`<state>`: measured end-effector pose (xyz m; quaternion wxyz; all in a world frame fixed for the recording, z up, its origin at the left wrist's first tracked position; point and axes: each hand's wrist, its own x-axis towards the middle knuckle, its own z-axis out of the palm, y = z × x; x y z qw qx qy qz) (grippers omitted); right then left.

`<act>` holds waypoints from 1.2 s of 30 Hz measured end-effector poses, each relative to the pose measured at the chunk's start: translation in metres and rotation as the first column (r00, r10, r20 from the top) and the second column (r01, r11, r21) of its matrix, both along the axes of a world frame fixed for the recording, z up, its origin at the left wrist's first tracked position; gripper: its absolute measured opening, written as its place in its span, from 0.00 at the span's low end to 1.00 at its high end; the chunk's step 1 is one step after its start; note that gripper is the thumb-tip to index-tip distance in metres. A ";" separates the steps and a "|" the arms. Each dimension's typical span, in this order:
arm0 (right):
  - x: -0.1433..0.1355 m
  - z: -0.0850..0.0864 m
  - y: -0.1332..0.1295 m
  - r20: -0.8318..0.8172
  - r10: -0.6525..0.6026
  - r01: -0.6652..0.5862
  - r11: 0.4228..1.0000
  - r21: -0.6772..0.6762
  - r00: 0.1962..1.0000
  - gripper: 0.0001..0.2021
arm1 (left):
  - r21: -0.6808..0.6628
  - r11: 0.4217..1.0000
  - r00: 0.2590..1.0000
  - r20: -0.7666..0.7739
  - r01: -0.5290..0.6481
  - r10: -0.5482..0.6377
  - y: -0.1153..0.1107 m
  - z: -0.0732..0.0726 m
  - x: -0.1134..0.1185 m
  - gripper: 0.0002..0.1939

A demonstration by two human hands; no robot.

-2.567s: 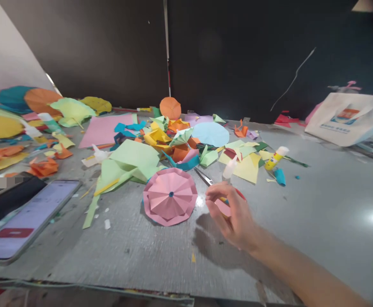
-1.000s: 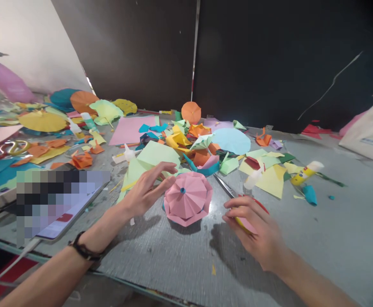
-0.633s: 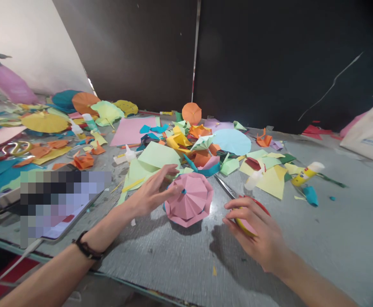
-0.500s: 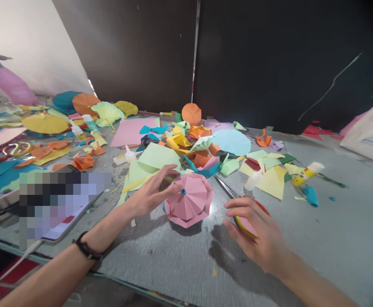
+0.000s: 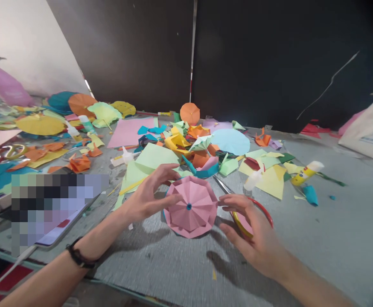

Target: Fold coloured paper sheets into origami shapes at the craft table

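Observation:
A pleated pink paper umbrella (image 5: pixel 193 219) with a small blue centre stands tilted toward me, a bit of blue paper showing at its left edge. My left hand (image 5: pixel 154 192) holds it from the left, thumb across the front and fingers curled at the upper rim. Close by the opposite rim is my right hand (image 5: pixel 247 230), its thumb and fingers apart; whether a fingertip touches the paper I cannot tell. Partly behind that hand lie scissors (image 5: pixel 265 209) with red and yellow handles, blades pointing away toward a folded blue paper strip (image 5: pixel 205 172).
Coloured paper scraps and folded pieces, including a light blue disc (image 5: pixel 231 142), cover the table's far side. A yellow glue stick (image 5: pixel 306 174) lies at right. A phone with a blurred screen (image 5: pixel 61 209) is at left. A black panel (image 5: pixel 269 64) rises behind.
The pink umbrella has come slightly nearer and turned its face more toward me. My right hand has moved left, closer to its rim. The left thumb no longer covers the area beside the centre.

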<state>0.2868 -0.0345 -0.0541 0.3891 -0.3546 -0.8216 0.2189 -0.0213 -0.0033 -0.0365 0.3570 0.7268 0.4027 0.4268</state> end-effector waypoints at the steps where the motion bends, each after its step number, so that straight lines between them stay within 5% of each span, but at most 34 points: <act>1: 0.001 0.000 0.000 0.004 -0.003 0.003 1.000 0.012 1.000 0.18 | 0.003 1.000 1.000 0.002 0.001 -0.001 -0.001 0.000 0.000 0.34; 14: 0.003 0.002 0.003 0.058 -0.042 0.041 0.999 0.016 0.997 0.17 | -0.061 0.998 1.000 -0.026 -0.001 -0.001 -0.003 0.000 0.004 0.37; 17: 0.003 0.016 0.008 0.054 -0.048 0.047 0.999 0.013 0.997 0.18 | -0.084 0.996 0.999 -0.047 0.007 -0.011 -0.001 -0.006 0.004 0.39; 22: -0.017 0.052 0.026 -0.016 0.137 -0.137 0.960 -0.243 0.990 0.17 | -0.118 0.992 0.996 -0.074 0.040 -0.049 -0.001 -0.012 0.006 0.43; 25: -0.033 0.068 0.037 -0.040 0.145 -0.150 0.928 -0.342 0.989 0.18 | -0.115 0.993 0.995 -0.100 0.019 -0.031 -0.005 -0.006 0.012 0.41; 36: -0.051 0.081 0.045 -0.047 0.138 -0.145 0.902 -0.407 0.989 0.25 | -0.141 0.990 0.992 -0.121 0.014 -0.031 -0.007 0.001 0.016 0.41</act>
